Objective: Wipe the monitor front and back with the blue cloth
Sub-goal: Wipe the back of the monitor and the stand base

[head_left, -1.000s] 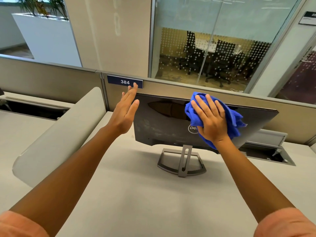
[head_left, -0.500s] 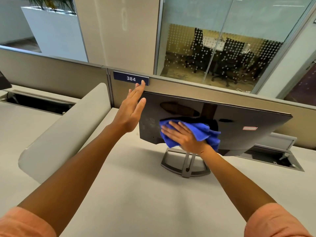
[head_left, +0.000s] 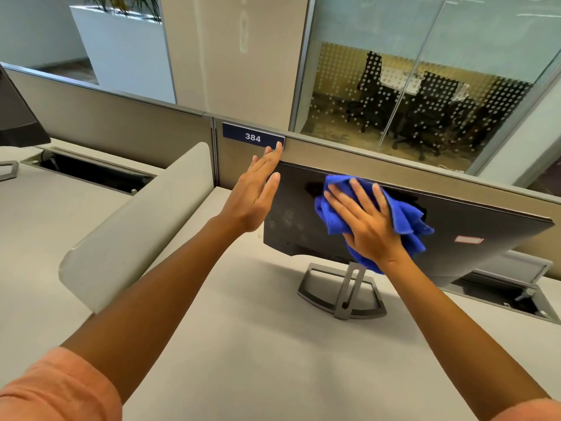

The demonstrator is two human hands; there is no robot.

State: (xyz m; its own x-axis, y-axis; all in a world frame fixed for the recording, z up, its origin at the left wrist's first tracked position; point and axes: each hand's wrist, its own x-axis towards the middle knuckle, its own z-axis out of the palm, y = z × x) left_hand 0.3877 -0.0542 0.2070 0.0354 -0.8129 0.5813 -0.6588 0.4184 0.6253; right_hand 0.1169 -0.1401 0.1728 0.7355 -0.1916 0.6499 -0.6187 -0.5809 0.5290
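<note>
A dark monitor [head_left: 473,226] stands on a grey stand [head_left: 343,291] with its back panel facing me, dusty at the left part. My right hand [head_left: 367,223] lies flat with spread fingers on the bunched blue cloth [head_left: 406,220], pressing it against the upper middle of the back panel. My left hand [head_left: 255,192] is open and flat against the monitor's left edge, fingertips reaching the top corner. The screen side is hidden.
The monitor stands on a beige desk [head_left: 243,344] against a partition bearing a "384" plate [head_left: 253,137]. A curved desk divider [head_left: 136,223] rises at the left. Open cable trays [head_left: 91,171] [head_left: 501,291] sit along the back edge. Another monitor [head_left: 15,117] shows at far left.
My right hand slid the blue cloth from the panel's lower left middle up and right to the upper middle. My left hand stayed on the left edge.
</note>
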